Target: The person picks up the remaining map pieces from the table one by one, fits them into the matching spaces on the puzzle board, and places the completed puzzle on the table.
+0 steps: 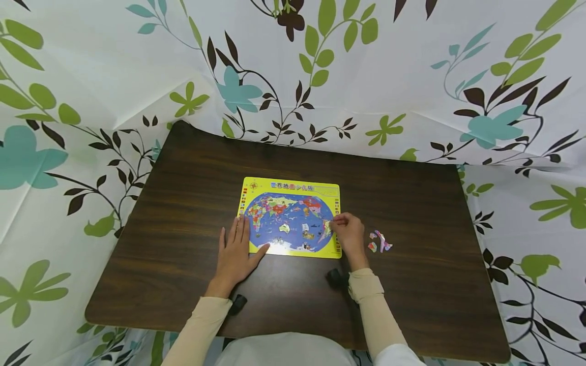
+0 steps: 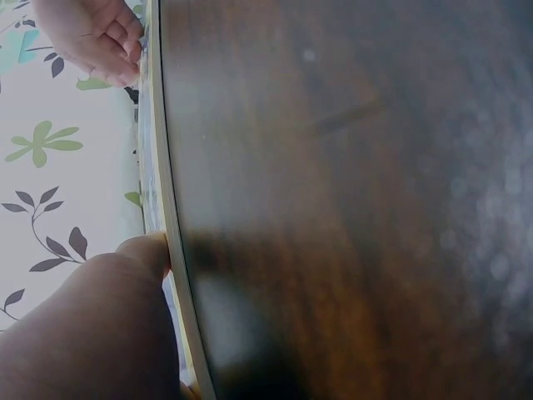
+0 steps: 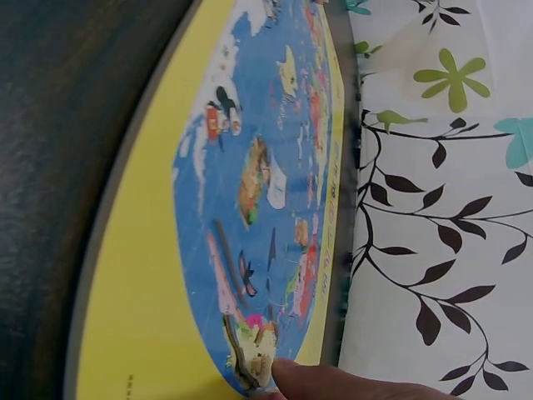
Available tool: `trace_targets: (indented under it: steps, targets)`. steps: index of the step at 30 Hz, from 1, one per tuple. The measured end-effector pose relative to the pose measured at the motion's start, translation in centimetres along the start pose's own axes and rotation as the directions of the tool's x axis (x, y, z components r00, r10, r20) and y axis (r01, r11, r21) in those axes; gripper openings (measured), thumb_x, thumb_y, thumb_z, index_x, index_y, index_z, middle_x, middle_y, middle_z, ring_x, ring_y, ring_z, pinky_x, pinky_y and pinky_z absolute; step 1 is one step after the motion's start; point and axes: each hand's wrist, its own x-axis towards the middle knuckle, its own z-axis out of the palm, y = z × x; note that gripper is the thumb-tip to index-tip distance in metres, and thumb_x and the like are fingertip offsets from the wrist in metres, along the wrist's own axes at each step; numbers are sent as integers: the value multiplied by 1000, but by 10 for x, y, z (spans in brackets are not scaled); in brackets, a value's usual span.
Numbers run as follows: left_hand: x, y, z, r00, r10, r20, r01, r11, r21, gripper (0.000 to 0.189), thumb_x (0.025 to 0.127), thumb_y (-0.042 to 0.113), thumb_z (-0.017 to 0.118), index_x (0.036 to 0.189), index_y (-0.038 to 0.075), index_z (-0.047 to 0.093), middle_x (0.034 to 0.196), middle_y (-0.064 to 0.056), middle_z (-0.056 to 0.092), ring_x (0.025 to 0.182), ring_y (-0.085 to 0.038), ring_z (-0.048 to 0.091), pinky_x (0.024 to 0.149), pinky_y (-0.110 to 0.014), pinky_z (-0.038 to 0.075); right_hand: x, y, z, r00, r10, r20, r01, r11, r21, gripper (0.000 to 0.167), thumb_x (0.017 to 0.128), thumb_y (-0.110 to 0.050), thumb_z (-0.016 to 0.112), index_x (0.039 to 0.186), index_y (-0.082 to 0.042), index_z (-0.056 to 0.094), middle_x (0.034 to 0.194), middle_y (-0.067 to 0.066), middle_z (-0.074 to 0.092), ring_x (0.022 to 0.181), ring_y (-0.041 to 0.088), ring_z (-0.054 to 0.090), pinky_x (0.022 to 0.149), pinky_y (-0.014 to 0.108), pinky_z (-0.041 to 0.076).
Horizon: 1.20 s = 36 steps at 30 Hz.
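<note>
Head view: the left hand (image 1: 235,256) is laid straight-fingered on the map (image 1: 331,252). A piece (image 3: 256,354) is pinched by the right hand (image 1: 350,235).

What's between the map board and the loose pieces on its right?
The head view shows the right hand between the map board and the loose pieces, its fingers over the board's right edge; bare tabletop separates hand and pieces.

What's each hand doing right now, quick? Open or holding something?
Left hand: open, resting on the left part of the map board.
Right hand: closed, fingers pinching a small puzzle piece at the map's right side.
</note>
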Motion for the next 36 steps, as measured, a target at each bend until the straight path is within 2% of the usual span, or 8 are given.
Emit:
trace_targets:
  steps: [3,9,14,21,27,30,36]
  targets:
    - [0,-1,1,1000,5,-11,-5,1000,1,101,98,66,53,165,3,11,173,-16,8,160,-32,2,124,-59,-7,-2,0,1,1000,-18,6,18,999,-41,19,91,-9,79,104,3,72,97,18,71,85,29,67,77,40,56]
    - [0,-2,4,999,11,-38,-11,1000,-13,101,98,65,54,166,3,13,173,-16,10,160,-32,3,124,-60,-5,-5,-2,3,998,-55,38,60,990,-124,26,89,-12,82,109,2,73,96,15,69,81,25,59,68,33,48]
    - [0,-3,6,998,24,-65,-26,999,-24,100,97,65,55,165,2,15,172,-18,13,159,-34,6,123,-62,-3,-6,-2,3,997,-63,39,68,987,-147,25,90,-10,81,110,2,74,97,15,69,81,25,58,70,33,47]
    - [1,-3,6,997,27,-71,-29,999,-23,100,97,64,56,165,2,16,172,-17,13,159,-34,6,123,-62,-3,-7,0,3,998,-56,31,60,986,-155,24,91,-10,80,111,1,74,99,15,68,84,26,59,75,36,49]
    - [1,0,2,1000,10,-27,-10,1000,-9,100,98,64,54,166,3,12,173,-16,9,160,-32,3,124,-59,-6,-8,0,1,997,-59,54,67,986,-154,25,92,-9,79,113,2,73,101,16,67,85,26,59,76,37,49]
    - [1,0,2,1000,10,-28,-11,1000,-3,100,98,64,54,166,3,12,173,-16,9,160,-32,3,124,-60,-6,-8,-1,1,996,-55,66,65,987,-150,24,93,-9,77,114,2,73,102,16,67,85,26,58,74,36,49]
    - [1,-2,4,1000,10,-27,-10,1000,4,101,98,65,54,166,3,12,173,-16,10,160,-32,4,124,-59,-6,-6,-2,1,996,-80,32,83,990,-112,18,95,-10,73,110,1,74,100,16,67,85,28,60,74,37,49]
